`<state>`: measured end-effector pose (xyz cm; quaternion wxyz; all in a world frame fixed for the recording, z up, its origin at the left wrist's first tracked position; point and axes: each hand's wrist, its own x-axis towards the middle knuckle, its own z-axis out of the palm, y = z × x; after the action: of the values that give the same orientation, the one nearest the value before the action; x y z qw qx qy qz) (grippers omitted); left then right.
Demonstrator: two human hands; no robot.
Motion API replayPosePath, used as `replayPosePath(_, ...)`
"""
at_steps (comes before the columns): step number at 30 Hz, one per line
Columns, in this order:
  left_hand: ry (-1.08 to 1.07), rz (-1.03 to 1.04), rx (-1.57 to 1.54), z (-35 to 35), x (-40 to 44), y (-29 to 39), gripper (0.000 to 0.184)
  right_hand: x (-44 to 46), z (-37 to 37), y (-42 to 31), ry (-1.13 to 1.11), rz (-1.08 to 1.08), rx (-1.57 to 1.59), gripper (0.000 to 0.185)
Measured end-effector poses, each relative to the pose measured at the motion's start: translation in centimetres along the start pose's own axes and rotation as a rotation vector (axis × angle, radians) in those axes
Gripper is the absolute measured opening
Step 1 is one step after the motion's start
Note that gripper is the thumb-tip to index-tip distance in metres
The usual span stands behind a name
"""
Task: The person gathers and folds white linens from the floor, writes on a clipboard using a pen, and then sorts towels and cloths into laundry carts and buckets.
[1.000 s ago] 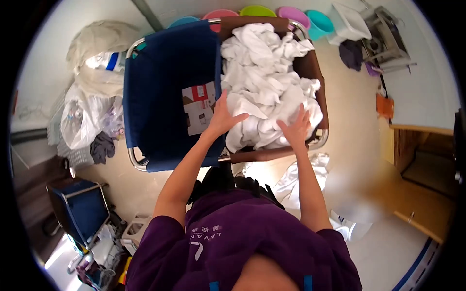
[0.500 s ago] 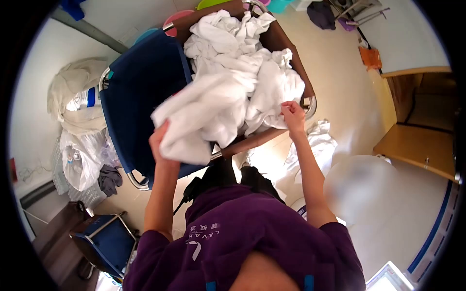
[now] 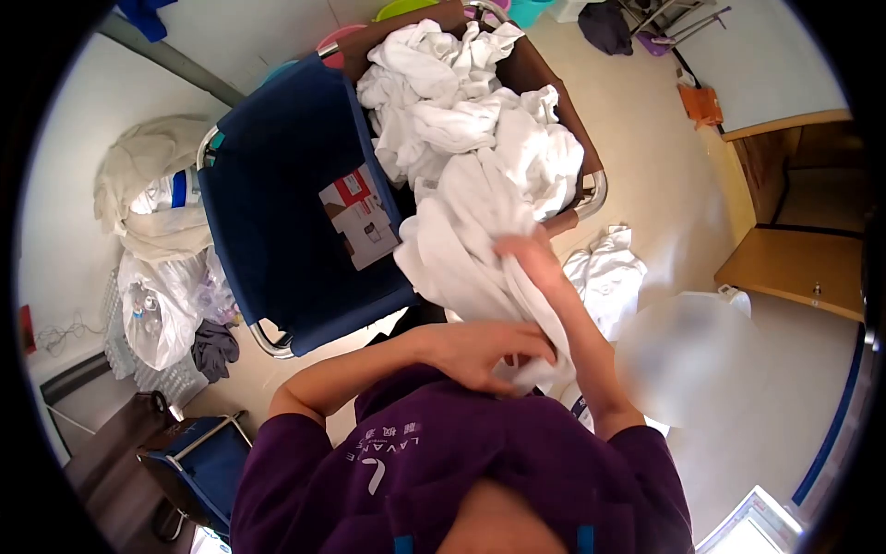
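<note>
A heap of white cloths fills the brown cart. One white cloth stretches from the heap over the cart's near edge towards my body. My left hand is curled round its lower end, close to my purple shirt. Higher up, my right hand is on the same cloth, blurred by motion, and its fingers are partly hidden. To the left, the dark blue cart has a printed white and red carton inside.
White cloths lie on the floor to the right of the brown cart. Plastic bags stand at the left. Coloured basins line the wall behind. An open wooden cabinet stands at the right.
The cloth my left hand held over the blue cart has swung right, towards my body. My right hand has moved down and left onto it. The view has turned, and the carton shows again.
</note>
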<state>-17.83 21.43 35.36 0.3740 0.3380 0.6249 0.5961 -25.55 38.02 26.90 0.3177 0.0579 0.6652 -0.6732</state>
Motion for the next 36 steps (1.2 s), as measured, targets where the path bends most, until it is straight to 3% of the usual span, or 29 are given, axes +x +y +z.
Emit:
replayPosePath(2,-0.156,0.035,-0.185,0.0,-0.7,0.6,0.057,-6.5,-1.5,-1.8,0.120,-0.069,-0.206,0.042)
replayPosePath(3,-0.109,0.097,-0.193,-0.3,-1.1,0.2,0.059,-9.4,-4.9,1.1,0.229,-0.181,-0.461,0.044)
replayPosePath(4,-0.039,0.107,-0.200,-1.2,-1.2,0.4,0.050,-13.0,-7.1,1.2,0.331,-0.176,-0.458,0.045)
replayPosePath(6,0.284,0.128,-0.344,-2.6,-1.7,-0.7,0.031,-20.3,-11.2,-0.9,0.606,-0.205,-0.268,0.048)
replayPosePath(7,0.561,-0.015,-0.420,-3.1,-1.6,-0.6,0.022,-23.2,-13.1,-2.3,0.743,-0.261,-0.168,0.050)
replayPosePath(9,0.932,0.007,-0.564,-5.1,-0.1,-4.1,0.014,-26.3,-15.4,-4.8,0.986,-0.396,-0.014,0.054)
replayPosePath(10,1.112,-0.017,-0.377,-6.2,0.8,-6.8,0.015,-26.0,-14.2,-7.1,1.175,-0.469,0.038,0.056)
replayPosePath(11,1.186,0.018,-0.168,-7.4,1.7,-10.5,0.016,-27.3,-17.6,-5.9,1.204,-0.480,0.054,0.058)
replayPosePath(12,1.173,0.016,-0.160,-8.6,2.8,-13.5,0.016,-27.9,-21.1,-4.3,1.215,-0.479,0.064,0.058)
replayPosePath(14,1.159,-0.128,0.062,-11.0,5.0,-17.6,0.039,-28.3,-28.0,-0.3,1.251,-0.532,-0.100,0.060)
replayPosePath(15,1.147,-0.133,0.060,-11.6,6.6,-18.5,0.039,-27.9,-30.5,1.5,1.261,-0.524,-0.099,0.060)
replayPosePath(17,1.180,-0.359,0.211,-12.4,10.7,-19.4,0.079,-25.5,-35.1,5.8,1.321,-0.341,-0.600,0.065)
replayPosePath(18,1.181,-0.350,0.208,-12.5,12.4,-20.3,0.079,-24.2,-37.6,9.9,1.421,-0.282,-1.158,0.067)
replayPosePath(20,1.111,-0.551,0.302,-13.1,14.9,-21.7,0.108,-21.0,-30.1,8.5,1.129,-0.191,-0.719,0.053)
replayPosePath(21,1.017,-0.673,0.461,-12.9,14.7,-19.3,0.088,-19.5,-25.2,6.7,1.016,-0.141,-0.712,0.044)
replayPosePath(22,1.020,-0.660,0.454,-13.6,14.6,-20.1,0.088,-17.4,-23.9,8.4,0.846,-0.210,-0.591,0.040)
replayPosePath(24,1.063,-0.408,0.293,-15.0,13.8,-22.4,0.055,-13.7,-18.4,9.1,0.564,-0.262,-0.135,0.031)
replayPosePath(25,1.174,-0.183,-0.383,-14.2,13.2,-19.7,0.026,-12.7,-16.1,8.8,0.469,-0.239,-0.168,0.029)
replayPosePath(28,1.112,0.094,-0.679,-15.1,8.7,-10.1,0.032,-10.7,-10.6,7.3,0.255,-0.229,-0.208,0.025)
replayPosePath(29,1.089,0.185,-0.621,-15.2,7.4,-6.2,0.033,-9.9,-9.9,7.1,0.150,-0.244,-0.210,0.031)
replayPosePath(30,1.081,0.281,-0.600,-15.8,6.5,-3.3,0.033,-9.0,-9.1,6.7,0.148,-0.240,-0.196,0.031)
replayPosePath(32,1.102,0.430,-0.465,-16.8,5.0,2.6,0.033,-7.0,-7.2,5.7,0.109,-0.308,-0.297,0.053)
replayPosePath(33,1.097,0.533,-0.502,-17.2,4.7,5.2,0.032,-5.6,-6.7,5.0,0.102,-0.322,-0.298,0.053)
replayPosePath(35,1.082,0.694,-0.525,-18.0,4.9,9.5,0.032,-2.9,-5.2,4.0,0.142,-0.365,-0.376,0.086)
replayPosePath(36,1.088,0.762,-0.544,-17.9,5.2,11.7,0.029,-2.1,-4.4,3.2,0.130,-0.369,-0.373,0.086)
